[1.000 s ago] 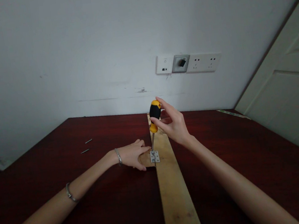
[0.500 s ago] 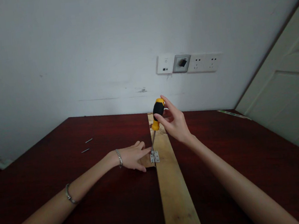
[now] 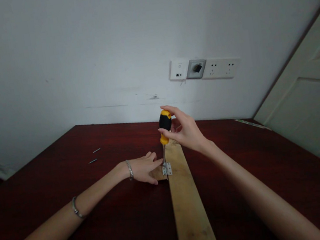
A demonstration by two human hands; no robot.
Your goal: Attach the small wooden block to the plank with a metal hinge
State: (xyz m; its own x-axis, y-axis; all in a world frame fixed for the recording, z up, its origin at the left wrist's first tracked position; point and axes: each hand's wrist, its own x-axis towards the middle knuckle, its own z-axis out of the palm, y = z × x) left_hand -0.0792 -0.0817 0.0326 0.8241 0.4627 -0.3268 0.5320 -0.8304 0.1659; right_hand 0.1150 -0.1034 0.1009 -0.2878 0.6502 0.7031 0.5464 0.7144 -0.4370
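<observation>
My right hand (image 3: 185, 131) grips the yellow and black handle of a screwdriver (image 3: 165, 122), thumb on one side and fingers over the top. The shaft points down, its tip at the upper left part of a small metal hinge (image 3: 167, 169). One leaf of the hinge lies on a long wooden board (image 3: 188, 199), the other on a small wood piece (image 3: 158, 173) beside it. Spread across that small piece is my left hand (image 3: 144, 168), pressing it down, with the index fingertip close to the screwdriver tip. Any screw under the tip is too small to make out.
Two thin screws or nails (image 3: 94, 155) lie on the dark red tabletop (image 3: 126, 223), left of my hand. The white wall behind carries a row of sockets (image 3: 216, 68). A panelled door (image 3: 316, 95) stands at the right, near a flat strip (image 3: 252, 124) on the table's back edge.
The screwdriver handle has swung left, so the tool stands more upright over the hinge. My right hand moved with it; my left hand stays on the small wood piece.
</observation>
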